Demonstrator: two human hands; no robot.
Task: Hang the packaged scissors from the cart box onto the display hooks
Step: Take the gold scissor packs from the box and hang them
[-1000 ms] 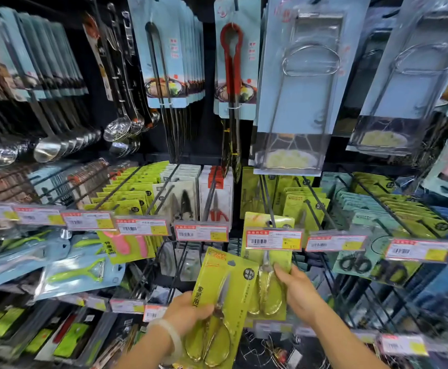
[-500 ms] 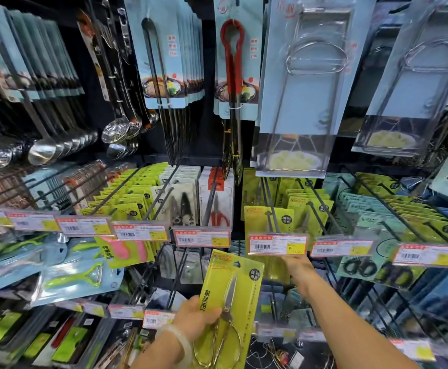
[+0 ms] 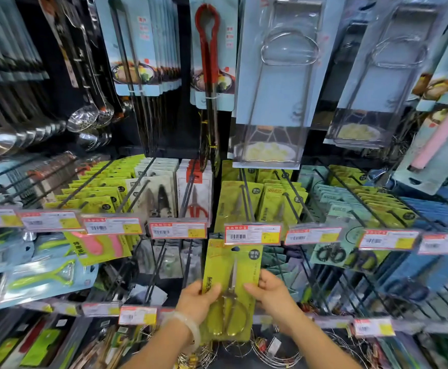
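Observation:
I hold one yellow-green scissors package (image 3: 231, 283) upright in front of the display, its top just under a white price tag (image 3: 252, 233). My left hand (image 3: 197, 296) grips its left edge, thumb on the front. My right hand (image 3: 269, 291) pinches its right edge. Gold-handled scissors show through the blister. Behind the tag, a long black display hook (image 3: 247, 201) carries a matching package (image 3: 237, 203), with more of the same on the hook to its right (image 3: 281, 206). The cart box is out of view.
Rows of hooks with price tags run left and right at hand height. Tongs packs (image 3: 212, 62) and clear blister packs (image 3: 278, 83) hang above. Ladles (image 3: 84, 121) hang at upper left; peelers (image 3: 41, 280) at left; wire rings (image 3: 276, 352) lie below.
My right hand came back from the hook behind the price tag and took the package's right edge. The package rose and moved right, centred under the tag.

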